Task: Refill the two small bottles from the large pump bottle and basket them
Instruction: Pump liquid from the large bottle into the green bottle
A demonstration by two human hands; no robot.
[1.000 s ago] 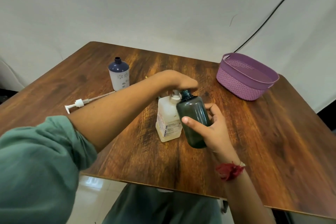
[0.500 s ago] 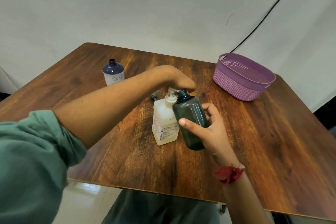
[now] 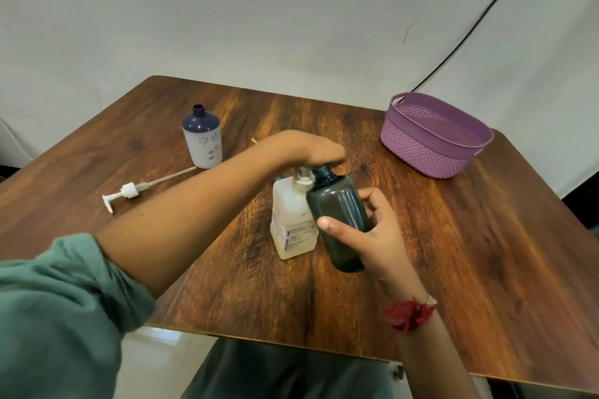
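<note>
The large white pump bottle (image 3: 291, 223) stands at the table's middle. My left hand (image 3: 311, 149) lies palm down on its pump head, fingers flat. My right hand (image 3: 372, 236) grips a small dark green bottle (image 3: 340, 214), uncapped and tilted, its open neck right beside the pump spout. A second small bottle (image 3: 202, 136), white with a dark blue top and open neck, stands upright at the back left. The purple basket (image 3: 431, 152) sits at the back right with nothing visible in it.
A loose white pump with a long tube (image 3: 129, 191) lies on the wooden table (image 3: 453, 253) left of my forearm. A small dark object lies behind the pump bottle, mostly hidden. A black cable (image 3: 479, 19) runs down the wall behind the basket.
The camera view shifted a little. My left hand stays on the pump head and my right hand keeps the dark bottle's neck at the spout.
</note>
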